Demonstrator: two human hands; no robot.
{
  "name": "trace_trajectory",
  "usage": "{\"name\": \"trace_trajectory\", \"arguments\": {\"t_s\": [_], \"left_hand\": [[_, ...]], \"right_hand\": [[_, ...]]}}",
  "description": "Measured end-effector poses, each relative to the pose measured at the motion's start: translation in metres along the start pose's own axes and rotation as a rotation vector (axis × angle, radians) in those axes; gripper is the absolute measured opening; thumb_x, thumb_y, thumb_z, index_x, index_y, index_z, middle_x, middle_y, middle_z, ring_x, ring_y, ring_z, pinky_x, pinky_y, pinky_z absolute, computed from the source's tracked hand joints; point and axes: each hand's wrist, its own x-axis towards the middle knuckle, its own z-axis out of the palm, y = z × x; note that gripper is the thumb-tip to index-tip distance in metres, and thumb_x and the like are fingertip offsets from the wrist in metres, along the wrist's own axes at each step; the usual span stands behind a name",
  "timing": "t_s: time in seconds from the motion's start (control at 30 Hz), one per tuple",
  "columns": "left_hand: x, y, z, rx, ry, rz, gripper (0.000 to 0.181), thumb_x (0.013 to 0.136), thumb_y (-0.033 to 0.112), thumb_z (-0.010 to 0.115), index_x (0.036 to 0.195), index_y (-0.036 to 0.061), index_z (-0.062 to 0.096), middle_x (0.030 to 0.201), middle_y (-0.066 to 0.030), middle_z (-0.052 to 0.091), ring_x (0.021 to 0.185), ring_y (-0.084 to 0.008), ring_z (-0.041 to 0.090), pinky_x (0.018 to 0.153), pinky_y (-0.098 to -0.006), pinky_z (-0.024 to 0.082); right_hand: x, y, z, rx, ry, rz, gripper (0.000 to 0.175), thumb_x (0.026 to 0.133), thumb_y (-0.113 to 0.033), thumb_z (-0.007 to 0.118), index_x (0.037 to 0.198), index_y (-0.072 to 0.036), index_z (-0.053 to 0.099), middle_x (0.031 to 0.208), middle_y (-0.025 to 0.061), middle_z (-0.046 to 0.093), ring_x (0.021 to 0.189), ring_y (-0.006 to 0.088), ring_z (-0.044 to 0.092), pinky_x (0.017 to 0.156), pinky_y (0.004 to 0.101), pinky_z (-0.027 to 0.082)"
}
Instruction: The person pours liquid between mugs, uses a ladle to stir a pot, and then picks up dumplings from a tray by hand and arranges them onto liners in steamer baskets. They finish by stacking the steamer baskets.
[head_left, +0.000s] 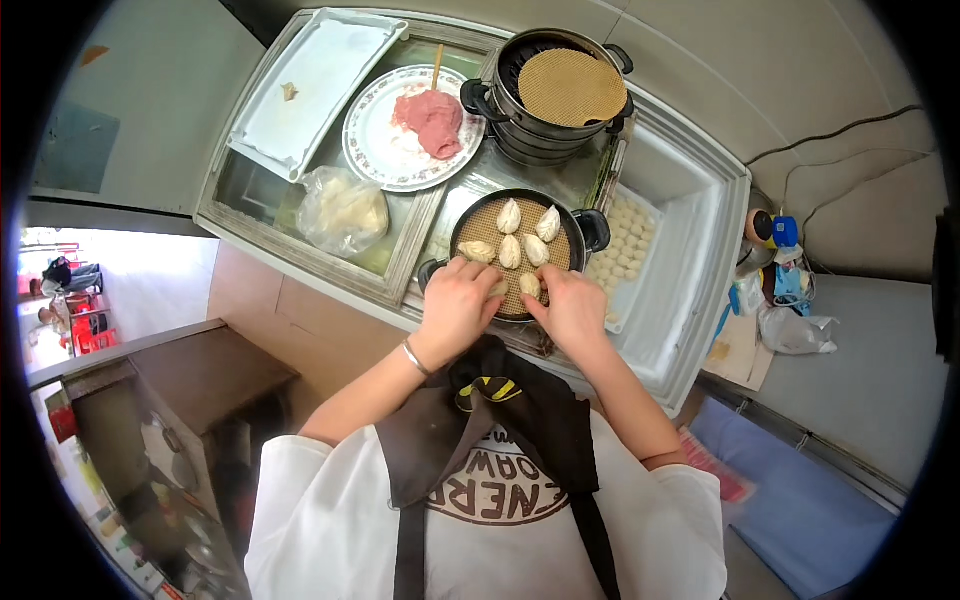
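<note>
A round steamer tray with two black handles and a woven tan liner holds several pleated dumplings, one of them near its far side. My left hand is over the tray's near left part, its fingers closed on a dumpling that they partly cover. The thumb and fingers of my right hand pinch another dumpling at the near right of the liner. Behind the tray, a floral-rimmed plate carries pink meat filling and a wooden stick.
Bagged dough lies left of the tray. A white plastic tray holds a small dough scrap. Stacked steamer pots stand behind, topped by a loose woven liner. The open chest freezer at right contains many small dumplings.
</note>
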Motion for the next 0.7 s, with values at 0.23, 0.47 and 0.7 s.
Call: {"name": "trace_trajectory", "arguments": {"t_s": [0.23, 0.47, 0.7], "left_hand": [[-0.002, -0.001, -0.005, -0.084, 0.013, 0.013, 0.027, 0.063, 0.017, 0.073, 0.085, 0.0088, 0.061, 0.082, -0.0052, 0.058, 0.077, -0.0253, 0.053, 0.067, -0.0344, 0.045], [0.001, -0.008, -0.011, -0.154, 0.036, -0.003, 0.024, 0.067, 0.016, 0.071, 0.087, 0.0074, 0.061, 0.087, -0.0057, 0.060, 0.079, -0.0255, 0.054, 0.067, -0.0345, 0.046], [0.060, -0.010, -0.008, -0.107, 0.053, 0.178, 0.021, 0.073, 0.007, 0.062, 0.094, 0.0047, 0.061, 0.101, -0.0098, 0.059, 0.088, -0.0290, 0.053, 0.077, -0.0366, 0.045]], "right_hand": [[0.032, 0.014, -0.010, 0.198, 0.103, 0.134, 0.035, 0.076, -0.030, 0.067, 0.101, -0.007, 0.060, 0.074, 0.0081, 0.065, 0.060, 0.0272, 0.061, 0.055, 0.0376, 0.048], [0.056, 0.017, 0.007, 0.000, 0.012, 0.163, 0.031, 0.077, -0.027, 0.063, 0.105, -0.012, 0.060, 0.072, 0.0093, 0.064, 0.065, 0.0288, 0.062, 0.057, 0.0382, 0.048], [0.056, 0.019, 0.004, 0.053, 0.026, 0.138, 0.034, 0.076, -0.025, 0.065, 0.106, -0.012, 0.060, 0.076, 0.0093, 0.064, 0.067, 0.0278, 0.062, 0.058, 0.0374, 0.048]]}}
